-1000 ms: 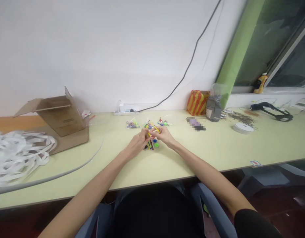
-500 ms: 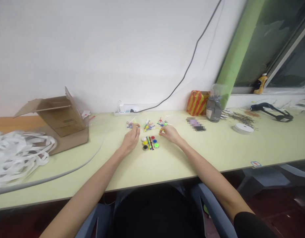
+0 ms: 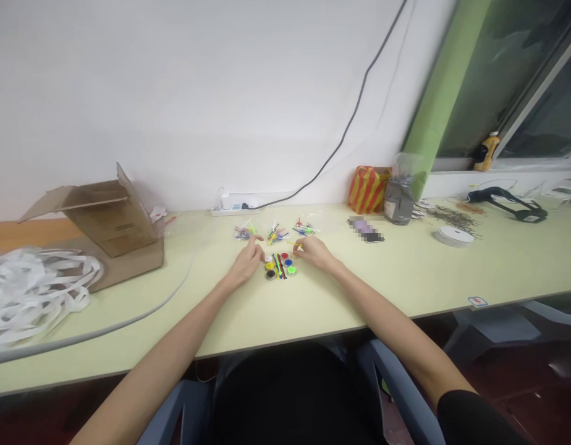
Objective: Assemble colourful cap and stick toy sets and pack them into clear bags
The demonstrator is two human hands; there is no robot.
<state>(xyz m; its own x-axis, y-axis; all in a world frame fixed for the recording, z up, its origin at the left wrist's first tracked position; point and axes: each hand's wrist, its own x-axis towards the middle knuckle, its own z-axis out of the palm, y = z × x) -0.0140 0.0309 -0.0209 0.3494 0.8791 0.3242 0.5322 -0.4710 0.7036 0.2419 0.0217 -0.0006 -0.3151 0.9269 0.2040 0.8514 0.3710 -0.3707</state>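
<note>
My left hand (image 3: 245, 262) rests at the pale green desk (image 3: 359, 278), fingers apart and holding nothing, just left of a group of small coloured discs (image 3: 280, 266) with thin coloured sticks lying among them. My right hand (image 3: 314, 252) is to the right of that group, its fingertips pinching a thin yellow stick (image 3: 295, 245). Beyond my hands lie several small clear bags of colourful parts, one of them (image 3: 276, 235) directly behind the discs.
An open cardboard box (image 3: 112, 216) and a heap of white strips (image 3: 30, 290) lie to the left, with a grey cable (image 3: 128, 318) curving along the desk. To the right are a pixelated phone (image 3: 365, 230), a striped bag (image 3: 367, 190), a jar (image 3: 399, 198) and a white roll (image 3: 454, 236).
My hands came apart after being together over the discs, then both moved slightly back toward them. The yellow stick stayed at my right fingertips.
</note>
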